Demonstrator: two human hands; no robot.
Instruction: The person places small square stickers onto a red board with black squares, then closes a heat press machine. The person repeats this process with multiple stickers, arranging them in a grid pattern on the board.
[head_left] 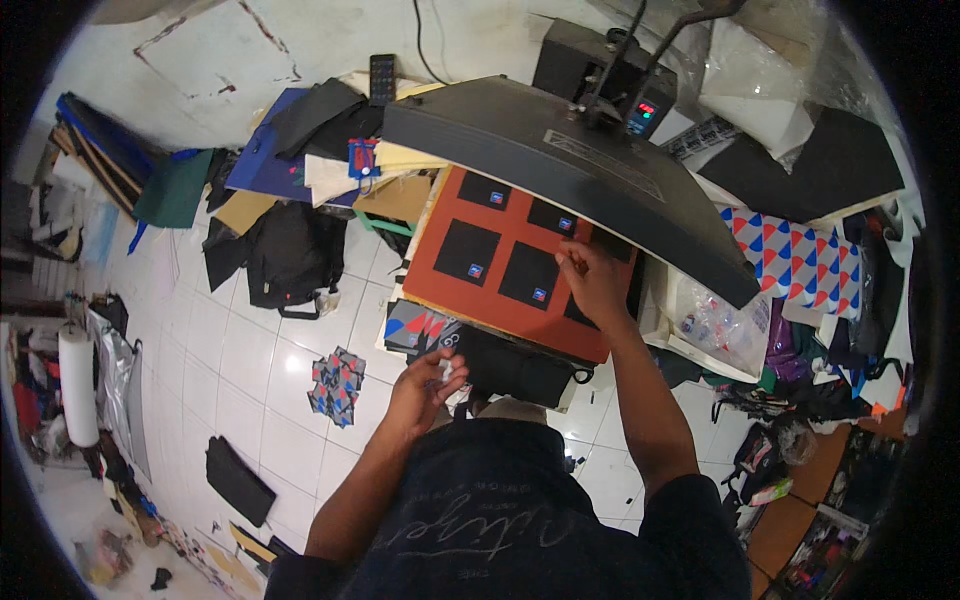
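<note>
My right hand [596, 285] hovers over the orange-red pad [455, 285] of a heat press, its thumb and fingers pinched; whatever they hold is too small to make out. Several black square pieces lie on the pad, each with a small blue-and-red emblem near a corner; the closest to my fingertips is a black square [525, 262]. Part of the pad is hidden by my hand and the raised dark press plate [540, 150]. In front of the pad's near left corner, my left hand [425, 390] has curled fingers around small white scraps [446, 370].
A control box [645, 112] with a lit display stands behind the plate. Patterned cut pieces [337, 386] lie on the tiled floor, with a black bag [290, 255] beyond them. A tray with clear plastic [712, 320] sits right of the press. A phone [382, 80] rests at the back.
</note>
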